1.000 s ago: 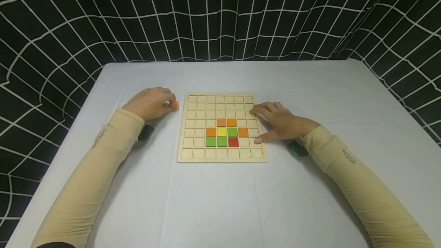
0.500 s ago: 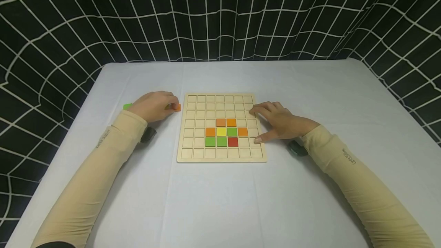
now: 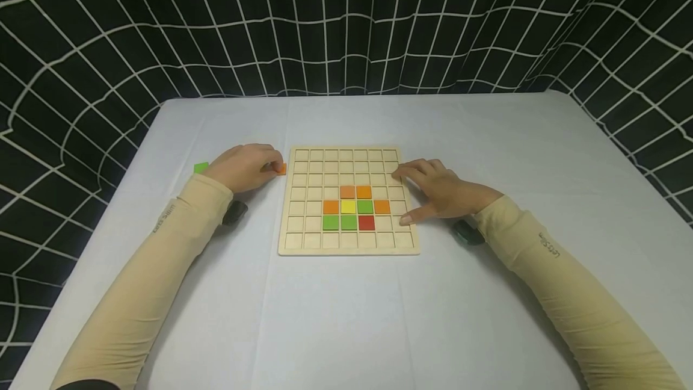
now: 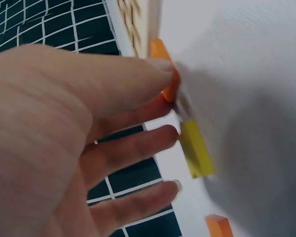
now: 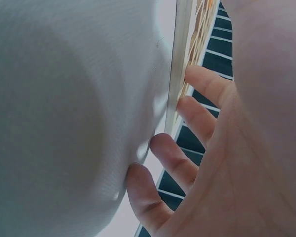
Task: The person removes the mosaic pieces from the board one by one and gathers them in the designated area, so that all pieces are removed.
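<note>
Orange square tile [image 3: 283, 169], pinched between the thumb and a finger of your left grip [image 3: 243, 167], is held just beside the left edge of a pale wooden board [image 3: 349, 252] with a seven-by-seven grid of square recesses. The pictures do not tell whether the tile touches the white-covered desk [image 3: 346, 312].

Your right grip [image 3: 446, 192] holds no tile; its fingers are spread, with the thumb and a fingertip reaching over the board's right edge. Nine square tiles sit on the board. Counting from its far edge, the fourth row carries a pale orange tile [image 3: 348, 192] and a deeper orange one [image 3: 364, 192]; the fifth, left to right, orange [image 3: 331, 207], yellow [image 3: 348, 206], green [image 3: 365, 207] and orange [image 3: 381, 206]; the sixth, two green [image 3: 339, 222] and one red [image 3: 366, 222].

Near your left grip, the left wrist view shows a loose yellow tile [image 4: 196, 148] by your fingertips and another loose orange tile [image 4: 218, 226] farther off. Toward the desk's left edge, a loose bright green tile [image 3: 201, 167] shows just beyond your left wrist. Black curtain [image 3: 346, 29] with white grid lines hangs behind the desk's far edge.
</note>
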### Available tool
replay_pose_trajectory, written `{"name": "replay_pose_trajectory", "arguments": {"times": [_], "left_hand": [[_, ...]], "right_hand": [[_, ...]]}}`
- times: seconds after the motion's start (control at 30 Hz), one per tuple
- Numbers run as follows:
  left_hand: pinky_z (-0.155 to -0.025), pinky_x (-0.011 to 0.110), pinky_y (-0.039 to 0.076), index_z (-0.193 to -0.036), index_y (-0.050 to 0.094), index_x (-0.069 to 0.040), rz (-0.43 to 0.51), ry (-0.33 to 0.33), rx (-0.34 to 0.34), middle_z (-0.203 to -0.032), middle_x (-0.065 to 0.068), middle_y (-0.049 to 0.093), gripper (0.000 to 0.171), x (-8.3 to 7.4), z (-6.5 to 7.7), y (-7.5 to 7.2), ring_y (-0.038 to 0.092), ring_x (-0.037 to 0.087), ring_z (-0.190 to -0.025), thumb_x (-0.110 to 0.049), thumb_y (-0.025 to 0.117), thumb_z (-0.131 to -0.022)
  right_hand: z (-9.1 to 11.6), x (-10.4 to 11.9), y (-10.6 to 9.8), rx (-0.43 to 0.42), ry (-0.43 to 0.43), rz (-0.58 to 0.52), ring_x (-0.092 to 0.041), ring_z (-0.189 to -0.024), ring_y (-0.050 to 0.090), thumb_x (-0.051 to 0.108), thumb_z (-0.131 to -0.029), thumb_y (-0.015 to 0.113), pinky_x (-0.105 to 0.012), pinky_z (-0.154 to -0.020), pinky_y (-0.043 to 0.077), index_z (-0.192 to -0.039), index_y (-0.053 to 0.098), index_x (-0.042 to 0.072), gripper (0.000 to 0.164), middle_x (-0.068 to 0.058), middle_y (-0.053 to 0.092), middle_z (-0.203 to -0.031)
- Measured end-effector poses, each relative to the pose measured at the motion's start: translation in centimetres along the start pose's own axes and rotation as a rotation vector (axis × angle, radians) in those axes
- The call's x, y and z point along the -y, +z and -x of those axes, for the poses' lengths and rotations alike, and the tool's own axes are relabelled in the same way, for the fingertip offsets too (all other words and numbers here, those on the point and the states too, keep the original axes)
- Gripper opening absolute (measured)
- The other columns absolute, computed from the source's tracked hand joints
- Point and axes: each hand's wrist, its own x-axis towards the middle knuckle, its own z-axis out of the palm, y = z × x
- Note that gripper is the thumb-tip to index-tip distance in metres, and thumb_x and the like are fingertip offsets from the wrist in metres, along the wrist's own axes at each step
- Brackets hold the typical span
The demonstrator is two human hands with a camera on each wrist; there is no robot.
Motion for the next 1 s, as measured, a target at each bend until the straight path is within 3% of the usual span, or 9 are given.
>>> {"name": "replay_pose_trajectory", "arguments": {"times": [0.13, 0.27, 0.4, 0.5, 0.6, 0.8, 1.0], "left_hand": [[-0.084, 0.039, 0.046, -0.098, 0.068, -0.016, -0.016, 0.025, 0.000, -0.101, -0.001, 0.064, 0.010, -0.3, 0.0, -0.2, 0.056, 0.020, -0.089, -0.015, 0.063, -0.090], [-0.083, 0.039, 0.047, -0.100, 0.069, -0.016, -0.036, 0.089, -0.044, -0.100, 0.002, 0.063, 0.012, -1.0, -0.1, -0.4, 0.056, 0.021, -0.088, -0.016, 0.060, -0.091], [-0.084, 0.038, 0.048, -0.104, 0.068, -0.014, 0.030, 0.172, -0.057, -0.103, 0.002, 0.063, 0.015, -2.6, 0.1, -0.8, 0.057, 0.021, -0.090, -0.017, 0.060, -0.092], [-0.088, 0.037, 0.048, -0.105, 0.068, -0.013, 0.092, 0.249, -0.028, -0.107, -0.001, 0.064, 0.015, -4.1, 0.3, -0.8, 0.059, 0.019, -0.096, -0.018, 0.062, -0.092], [-0.090, 0.037, 0.048, -0.105, 0.069, -0.013, 0.129, 0.329, 0.009, -0.107, -0.002, 0.066, 0.016, -5.6, 0.4, -0.4, 0.061, 0.017, -0.100, -0.017, 0.064, -0.091], [-0.086, 0.030, 0.050, -0.105, 0.070, -0.015, 0.127, 0.392, 0.086, -0.101, -0.004, 0.067, 0.018, -7.5, 0.5, 1.0, 0.060, 0.011, -0.092, -0.019, 0.068, -0.088], [-0.084, 0.029, 0.050, -0.104, 0.071, -0.015, 0.091, 0.442, 0.058, -0.100, -0.004, 0.066, 0.017, -7.6, 0.4, 1.8, 0.059, 0.011, -0.087, -0.018, 0.070, -0.088]], "right_hand": [[0.0, -0.1, 0.1, -0.002, 0.008, 0.003, -0.034, -0.131, 0.024, 0.066, -0.072, 0.070, -0.056, -0.104, 0.028, -0.142, 0.030, 0.024, 0.092, -0.008, 0.027, -0.148], [0.1, -0.3, 0.2, -0.004, 0.012, 0.005, -0.034, -0.131, 0.023, 0.067, -0.070, 0.070, -0.057, -0.103, 0.028, -0.143, 0.029, 0.024, 0.094, -0.008, 0.027, -0.148], [0.0, -0.4, 0.2, -0.007, 0.012, 0.004, -0.034, -0.131, 0.023, 0.068, -0.069, 0.071, -0.057, -0.103, 0.028, -0.144, 0.028, 0.025, 0.096, -0.009, 0.026, -0.149], [0.1, -0.4, 0.2, -0.008, 0.008, 0.004, -0.034, -0.131, 0.023, 0.067, -0.070, 0.071, -0.057, -0.103, 0.028, -0.144, 0.028, 0.024, 0.096, -0.009, 0.026, -0.149], [0.1, -0.4, 0.2, -0.011, -0.001, 0.005, -0.034, -0.131, 0.023, 0.067, -0.071, 0.071, -0.057, -0.103, 0.028, -0.143, 0.028, 0.024, 0.094, -0.009, 0.027, -0.148], [0.0, -0.3, 0.1, -0.011, -0.006, -0.003, -0.035, -0.131, 0.023, 0.065, -0.071, 0.071, -0.056, -0.104, 0.027, -0.142, 0.030, 0.023, 0.092, -0.009, 0.028, -0.147], [0.0, 0.0, 0.0, -0.020, -0.012, 0.000, -0.034, -0.130, 0.025, 0.063, -0.072, 0.072, -0.056, -0.104, 0.028, -0.142, 0.031, 0.022, 0.090, -0.009, 0.029, -0.146]]}}
